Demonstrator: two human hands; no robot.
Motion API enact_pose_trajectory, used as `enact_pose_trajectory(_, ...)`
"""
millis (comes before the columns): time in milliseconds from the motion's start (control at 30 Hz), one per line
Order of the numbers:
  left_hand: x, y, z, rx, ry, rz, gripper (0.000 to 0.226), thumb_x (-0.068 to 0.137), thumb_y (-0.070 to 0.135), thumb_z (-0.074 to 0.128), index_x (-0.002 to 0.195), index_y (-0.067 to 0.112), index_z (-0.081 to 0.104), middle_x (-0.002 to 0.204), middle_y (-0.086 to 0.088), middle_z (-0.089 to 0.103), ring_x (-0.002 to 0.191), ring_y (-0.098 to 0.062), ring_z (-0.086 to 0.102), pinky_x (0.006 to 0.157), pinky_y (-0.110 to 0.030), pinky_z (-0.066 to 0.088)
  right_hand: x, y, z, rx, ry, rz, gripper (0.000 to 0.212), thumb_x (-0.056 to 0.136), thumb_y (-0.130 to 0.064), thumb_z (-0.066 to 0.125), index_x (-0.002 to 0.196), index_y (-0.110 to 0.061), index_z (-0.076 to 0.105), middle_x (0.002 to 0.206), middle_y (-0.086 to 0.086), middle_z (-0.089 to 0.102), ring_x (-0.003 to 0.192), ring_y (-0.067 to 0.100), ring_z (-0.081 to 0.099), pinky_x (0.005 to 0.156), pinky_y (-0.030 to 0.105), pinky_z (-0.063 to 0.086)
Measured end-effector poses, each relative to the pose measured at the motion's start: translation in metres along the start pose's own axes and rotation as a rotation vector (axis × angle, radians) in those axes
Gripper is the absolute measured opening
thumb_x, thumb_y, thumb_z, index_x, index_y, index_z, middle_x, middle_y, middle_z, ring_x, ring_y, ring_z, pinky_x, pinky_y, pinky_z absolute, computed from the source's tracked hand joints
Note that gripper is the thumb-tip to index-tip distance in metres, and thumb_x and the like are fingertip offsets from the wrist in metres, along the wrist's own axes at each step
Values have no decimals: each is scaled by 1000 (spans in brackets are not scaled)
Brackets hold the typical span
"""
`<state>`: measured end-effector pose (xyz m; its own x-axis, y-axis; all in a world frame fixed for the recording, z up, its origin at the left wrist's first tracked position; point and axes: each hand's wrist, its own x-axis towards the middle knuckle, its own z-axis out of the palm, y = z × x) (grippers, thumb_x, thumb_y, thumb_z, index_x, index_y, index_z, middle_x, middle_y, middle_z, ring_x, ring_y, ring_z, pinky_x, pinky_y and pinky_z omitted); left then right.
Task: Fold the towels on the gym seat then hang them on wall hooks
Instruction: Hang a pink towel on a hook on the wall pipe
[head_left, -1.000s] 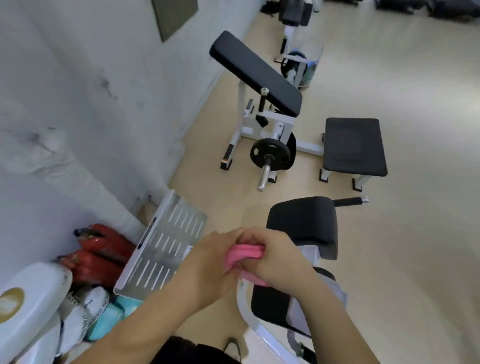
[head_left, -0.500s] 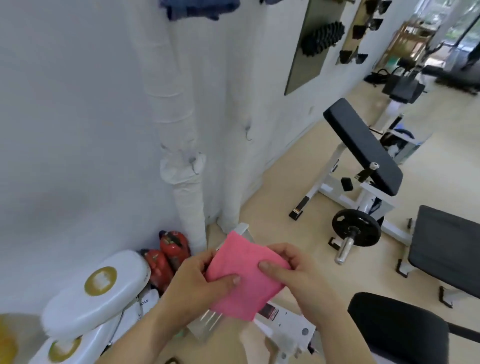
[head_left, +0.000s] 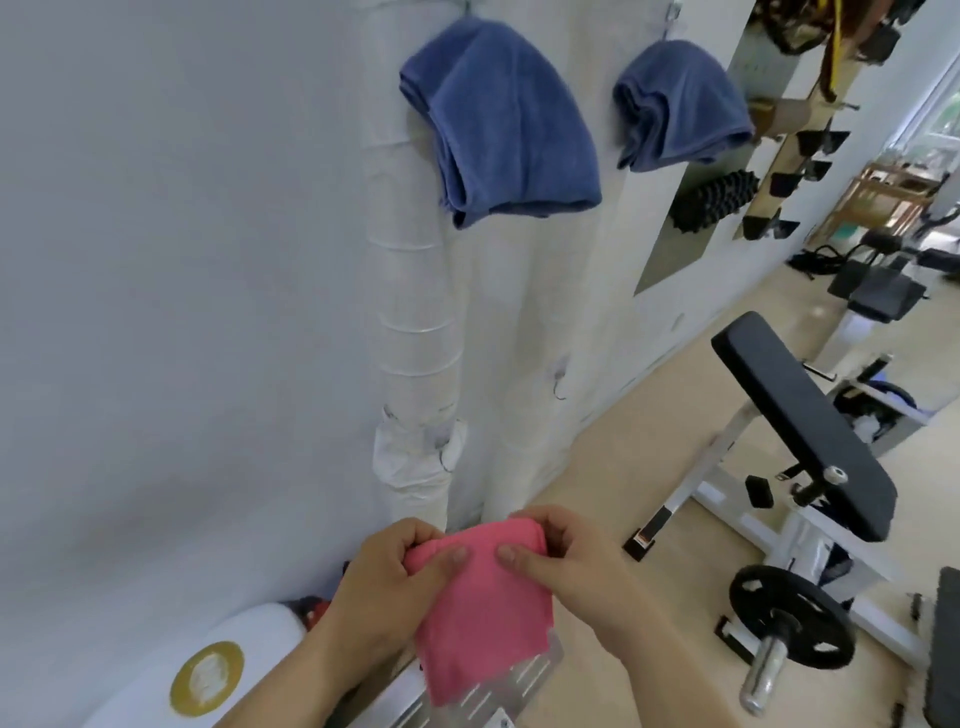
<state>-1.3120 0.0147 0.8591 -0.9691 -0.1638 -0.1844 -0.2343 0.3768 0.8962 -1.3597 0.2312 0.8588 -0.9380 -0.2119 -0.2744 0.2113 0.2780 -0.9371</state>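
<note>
- The left hand (head_left: 384, 587) and the right hand (head_left: 566, 571) both pinch the top edge of the pink towel (head_left: 485, 618). The thumbs press its near face and the fingers curl behind it.
- The two thumbs sit close together but do not touch.
- The folded towel hangs straight down from this two-handed grip. Its lower edge overlaps a slotted metal plate (head_left: 519, 680) just below.
- Above the grip, a small wall hook (head_left: 558, 382) sticks out; how it is fixed to the wall is too small to tell.
- Well above the grip, a blue towel (head_left: 498, 119) hangs on the wall, and a second blue towel (head_left: 675, 104) hangs up and to the right.
- A wrapped white pipe (head_left: 415, 338) rises just above the left hand.
- Right of the grip stand a black padded bench (head_left: 800, 431) and a weight plate (head_left: 792, 629).
- Below and left of the left hand lies a white rounded object (head_left: 208, 678) with a gold emblem.
</note>
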Motion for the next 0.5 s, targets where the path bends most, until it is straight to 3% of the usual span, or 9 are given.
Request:
enact_pose_trajectory(67, 20, -1, 6, 39, 17, -31, 25, 85, 46, 78, 81, 23, 71, 79, 3, 75, 68, -12, 67, 61, -21, 54, 31, 8, -6, -54, -23, 15, 20, 80, -26, 86, 96, -21, 76, 91, 3, 78, 89, 20, 74, 75, 32, 60)
enact_pose_trajectory(167, 45, -1, 16, 15, 20, -11, 26, 83, 43, 82, 80, 20, 69, 69, 7, 66, 59, -1, 55, 56, -17, 47, 77, 17, -12, -92, -16, 18, 21, 79, -36, 80, 91, -20, 74, 90, 6, 77, 92, 27, 73, 84, 43, 62)
enact_pose_trajectory(267, 65, 0, 24, -27, -27, -3, 19, 80, 34, 85, 94, 28, 74, 83, 9, 72, 67, 1, 62, 64, -14, 51, 117, 20, -12, -103, -7, -5, 6, 88, -22, 75, 90, -19, 70, 86, 2, 73, 83, 19, 68, 74, 33, 57)
enact_pose_trajectory(333, 80, -2, 27, -52, -49, -38, 22, 82, 31, 84, 102, 30, 75, 92, 6, 76, 76, -3, 69, 70, -18, 55, 143, 23, -12, -116, -27, -12, 4, 90, -18, 74, 91, -17, 70, 87, 3, 73, 83, 17, 65, 76, 35, 56)
enact_pose_trajectory(400, 95, -8, 27, -25, 0, -83, 11, 87, 27, 81, 95, 22, 75, 81, 2, 74, 69, -2, 66, 64, -16, 52, 167, 26, -13, -153, -43, -7, 6, 89, -20, 75, 89, -16, 70, 87, 6, 72, 82, 18, 64, 78, 39, 55)
enact_pose_trajectory(500, 123, -25, 32, 59, 131, -133, 7, 90, 26, 76, 86, 24, 71, 73, 4, 72, 60, -2, 62, 62, -18, 51, 194, 30, -10, -193, -59, -19, 13, 89, -21, 75, 81, -17, 66, 74, -3, 65, 71, 12, 58, 65, 26, 47)
